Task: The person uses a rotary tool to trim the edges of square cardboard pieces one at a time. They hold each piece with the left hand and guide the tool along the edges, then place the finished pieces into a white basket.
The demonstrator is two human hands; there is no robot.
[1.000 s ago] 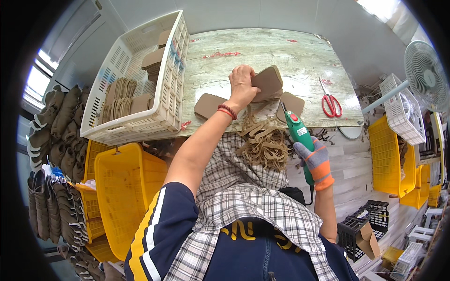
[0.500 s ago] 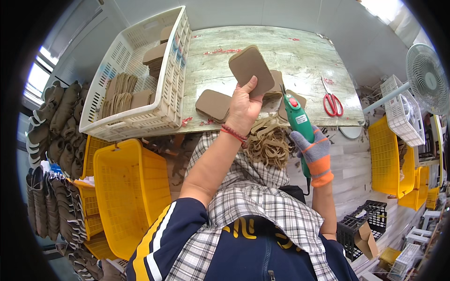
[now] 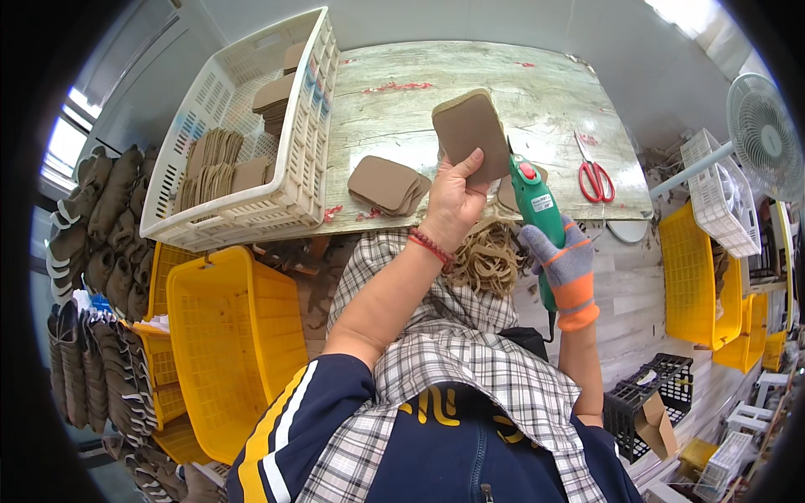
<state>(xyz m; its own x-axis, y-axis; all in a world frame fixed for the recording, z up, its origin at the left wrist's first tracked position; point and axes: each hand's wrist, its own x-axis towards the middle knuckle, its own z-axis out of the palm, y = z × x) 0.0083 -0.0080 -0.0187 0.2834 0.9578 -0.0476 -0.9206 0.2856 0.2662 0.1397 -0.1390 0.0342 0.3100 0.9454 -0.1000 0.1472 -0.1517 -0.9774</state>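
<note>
My left hand (image 3: pixel 461 189), bare with a red bracelet at the wrist, grips a brown pad (image 3: pixel 471 130) with rounded corners, thumb on its face. Its tan edge shows along the top. In a grey and orange glove, my right hand (image 3: pixel 560 264) is closed round green electric scissors (image 3: pixel 538 201) with a red button. Their tip reaches the pad's right edge; I cannot tell whether they touch. A loose pile of brown pads (image 3: pixel 386 183) lies left of my left hand. Another brown pad is partly hidden behind the scissors. Tan curled offcuts (image 3: pixel 488 258) are heaped on my checked apron.
Red-handled scissors (image 3: pixel 595 180) lie at the right of the worn table (image 3: pixel 470 67). A white crate (image 3: pixel 289 180) with stacked pads stands at the table's left. Below it is a yellow bin (image 3: pixel 214 352). A white fan (image 3: pixel 763 134) stands at the far right.
My left hand has carried the pad to the right and slightly down, bringing its edge to the electric scissors' tip. My right hand has hardly moved.
</note>
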